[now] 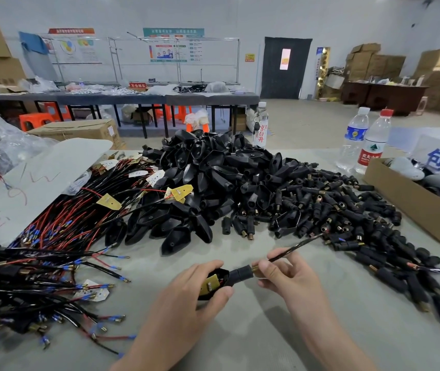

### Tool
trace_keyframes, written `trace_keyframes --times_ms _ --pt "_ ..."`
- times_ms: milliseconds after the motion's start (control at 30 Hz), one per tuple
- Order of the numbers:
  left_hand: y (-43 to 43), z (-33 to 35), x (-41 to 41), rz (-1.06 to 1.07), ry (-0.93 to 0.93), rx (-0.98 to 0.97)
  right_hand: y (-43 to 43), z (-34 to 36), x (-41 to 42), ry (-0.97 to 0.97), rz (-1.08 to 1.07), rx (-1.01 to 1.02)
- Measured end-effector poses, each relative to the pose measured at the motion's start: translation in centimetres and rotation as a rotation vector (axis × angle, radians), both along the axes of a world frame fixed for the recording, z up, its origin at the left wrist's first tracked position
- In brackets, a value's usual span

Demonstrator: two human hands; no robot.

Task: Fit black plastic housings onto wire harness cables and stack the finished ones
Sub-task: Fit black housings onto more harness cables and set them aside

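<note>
Gripping the glossy black housing (236,276) is the left hand (186,291); right hand (289,281) pinches cable (295,245).

Head-worn wide-angle camera, facing forward-down over table (360,303) (near edge close), back wall (226,20) far.

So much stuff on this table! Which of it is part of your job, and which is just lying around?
For the job: left hand gripping a black housing; right hand pinching its cable; pile of housings; heap of wires; heap of small plugs.

Just lying about: water bottles; cardboard box; plastic bag; white sheet.
</note>
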State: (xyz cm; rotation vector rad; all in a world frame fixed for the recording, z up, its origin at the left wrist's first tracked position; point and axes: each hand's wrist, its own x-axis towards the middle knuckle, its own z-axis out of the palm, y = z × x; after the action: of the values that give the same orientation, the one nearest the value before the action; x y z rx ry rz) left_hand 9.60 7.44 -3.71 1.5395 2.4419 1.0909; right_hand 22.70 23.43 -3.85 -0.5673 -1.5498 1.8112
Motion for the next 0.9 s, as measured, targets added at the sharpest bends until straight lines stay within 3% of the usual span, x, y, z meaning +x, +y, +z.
trace_keyframes --times_ms 267,467,767,900 --pt "-0.2 -0.2 -0.3 -0.025 0.015 -0.015 -0.2 0.2 -0.1 0.008 -0.074 0.037" --pt "-2.1 0.9 -0.1 0.041 0.242 -0.04 -2.0 0.8 0.0 -0.008 -0.038 0.099" --pt "-13.5 7.1 -6.2 0.129 0.611 -0.201 -10.8 3.5 -4.0 -0.032 0.304 -0.074" --pt "-19.5 10.9 -11.3 0.227 0.726 -0.266 -15.0 6.6 -7.7 -0.02 0.461 -0.047"
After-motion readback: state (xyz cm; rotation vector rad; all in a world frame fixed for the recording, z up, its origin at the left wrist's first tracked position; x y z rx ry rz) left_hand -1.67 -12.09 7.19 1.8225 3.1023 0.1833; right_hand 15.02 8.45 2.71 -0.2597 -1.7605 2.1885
